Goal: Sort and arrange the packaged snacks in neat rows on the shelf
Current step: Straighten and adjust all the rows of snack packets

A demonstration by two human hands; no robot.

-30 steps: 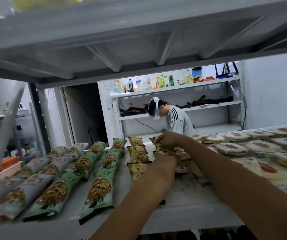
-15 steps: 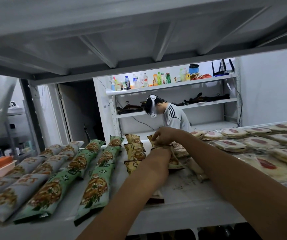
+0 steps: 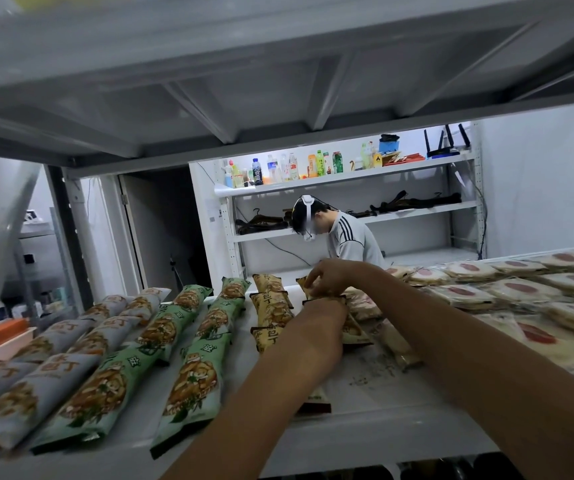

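Handling yellow snack packets (image 3: 271, 308) at the far middle of the shelf (image 3: 399, 407).
The right hand (image 3: 330, 277) pinches one packet's edge; the left hand (image 3: 323, 318) rests on another, fingers hidden.

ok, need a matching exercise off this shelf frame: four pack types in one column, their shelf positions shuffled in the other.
Things
1. grey packs
2. green packs
3. yellow packs
4. clear round packs with red centres

Places
A. right side of the shelf
B. middle, where the right hand pinches one
C. far left
D. just left of middle

Pairs: 1-C, 2-D, 3-B, 4-A
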